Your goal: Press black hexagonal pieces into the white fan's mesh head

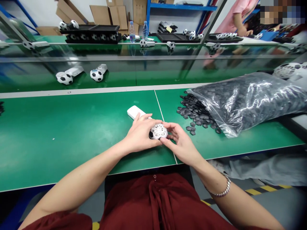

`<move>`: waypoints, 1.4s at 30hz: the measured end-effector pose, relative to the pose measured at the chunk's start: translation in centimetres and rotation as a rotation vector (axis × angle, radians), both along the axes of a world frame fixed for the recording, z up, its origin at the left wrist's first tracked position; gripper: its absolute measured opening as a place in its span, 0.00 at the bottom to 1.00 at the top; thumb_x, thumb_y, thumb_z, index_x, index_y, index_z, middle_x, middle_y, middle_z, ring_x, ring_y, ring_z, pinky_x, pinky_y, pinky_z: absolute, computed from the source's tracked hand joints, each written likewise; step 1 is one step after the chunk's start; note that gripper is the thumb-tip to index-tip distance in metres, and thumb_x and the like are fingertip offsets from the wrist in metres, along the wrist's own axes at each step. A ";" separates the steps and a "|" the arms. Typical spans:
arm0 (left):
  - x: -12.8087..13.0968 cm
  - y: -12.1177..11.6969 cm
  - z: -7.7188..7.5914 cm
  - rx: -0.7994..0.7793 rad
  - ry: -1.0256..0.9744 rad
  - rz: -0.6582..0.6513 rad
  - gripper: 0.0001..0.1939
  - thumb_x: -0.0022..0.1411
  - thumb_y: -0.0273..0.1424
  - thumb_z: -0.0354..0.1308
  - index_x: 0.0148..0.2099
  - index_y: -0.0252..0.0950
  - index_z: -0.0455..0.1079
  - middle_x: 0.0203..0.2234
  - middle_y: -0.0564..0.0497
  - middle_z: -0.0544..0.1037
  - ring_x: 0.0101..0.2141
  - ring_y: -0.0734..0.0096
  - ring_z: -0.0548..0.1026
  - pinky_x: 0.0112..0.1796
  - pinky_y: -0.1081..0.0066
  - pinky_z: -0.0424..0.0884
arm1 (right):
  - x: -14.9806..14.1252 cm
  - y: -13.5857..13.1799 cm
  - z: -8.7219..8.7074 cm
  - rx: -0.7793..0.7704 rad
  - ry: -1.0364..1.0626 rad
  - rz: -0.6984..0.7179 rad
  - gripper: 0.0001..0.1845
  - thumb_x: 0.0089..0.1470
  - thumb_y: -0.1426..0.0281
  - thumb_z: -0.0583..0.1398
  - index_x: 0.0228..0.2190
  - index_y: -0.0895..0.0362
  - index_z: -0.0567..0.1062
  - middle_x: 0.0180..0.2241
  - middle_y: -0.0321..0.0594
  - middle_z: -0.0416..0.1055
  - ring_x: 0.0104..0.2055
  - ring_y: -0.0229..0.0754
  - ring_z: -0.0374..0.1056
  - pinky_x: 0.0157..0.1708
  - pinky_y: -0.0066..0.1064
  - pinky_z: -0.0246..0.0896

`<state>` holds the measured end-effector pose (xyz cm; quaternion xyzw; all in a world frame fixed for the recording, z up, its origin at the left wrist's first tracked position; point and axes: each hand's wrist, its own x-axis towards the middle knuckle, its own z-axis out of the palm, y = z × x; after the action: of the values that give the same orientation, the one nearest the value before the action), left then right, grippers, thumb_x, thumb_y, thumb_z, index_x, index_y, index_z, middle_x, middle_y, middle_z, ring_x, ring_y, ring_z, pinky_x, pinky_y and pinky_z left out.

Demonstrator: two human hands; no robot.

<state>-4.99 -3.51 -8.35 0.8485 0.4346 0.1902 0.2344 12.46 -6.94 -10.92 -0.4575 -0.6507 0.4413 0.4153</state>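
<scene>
Both hands hold what looks like a soccer-ball handheld fan [159,130], its white webbed grille facing up and a black patch showing at its left side. My left hand [142,132] wraps the ball from the left, fingers across its top edge and thumb along the near side. On the right, my right hand [181,142] grips the rim between thumb and fingers. A white handle [136,112] reaches out beyond my left fingers, on the green table [83,134]. Part of the ball is hidden by the fingers.
Small black pentagonal pieces [195,110] lie heaped at the right, beside a clear plastic bag [251,99] full of them. Across the conveyor belt [124,72] lie more soccer-ball fans [97,75]. Black trays [92,33] stand farther back. A co-worker's arm [240,25] shows at upper right.
</scene>
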 end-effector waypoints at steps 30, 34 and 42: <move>-0.3 -0.3 0.2 -0.161 -0.068 -0.165 0.33 0.50 0.34 0.61 0.57 0.38 0.56 0.58 0.47 0.59 0.62 0.53 0.36 0.59 0.48 0.46 | 9.2 2.7 -1.3 0.365 -0.847 -0.277 0.09 0.55 0.65 0.57 0.29 0.55 0.75 0.31 0.42 0.70 0.37 0.48 0.65 0.39 0.41 0.62; -0.1 -0.5 -0.2 -0.136 -0.138 -0.179 0.26 0.50 0.27 0.58 0.53 0.37 0.60 0.54 0.48 0.64 0.63 0.57 0.38 0.60 0.53 0.47 | 7.5 2.0 -0.2 0.323 -0.660 -0.221 0.08 0.55 0.68 0.56 0.31 0.55 0.75 0.33 0.39 0.74 0.37 0.43 0.69 0.39 0.37 0.63; -0.4 -0.2 -0.4 -0.124 -0.215 -0.270 0.25 0.50 0.27 0.58 0.52 0.39 0.61 0.54 0.48 0.64 0.62 0.60 0.46 0.59 0.54 0.49 | 3.7 -0.2 1.5 0.518 -0.496 -0.071 0.05 0.54 0.71 0.58 0.34 0.53 0.75 0.33 0.36 0.76 0.34 0.40 0.69 0.37 0.34 0.63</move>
<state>-5.42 -3.69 -8.76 0.8578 0.3001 0.2196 0.3548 16.18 -7.09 -9.42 -0.4524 -0.8058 0.1226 0.3620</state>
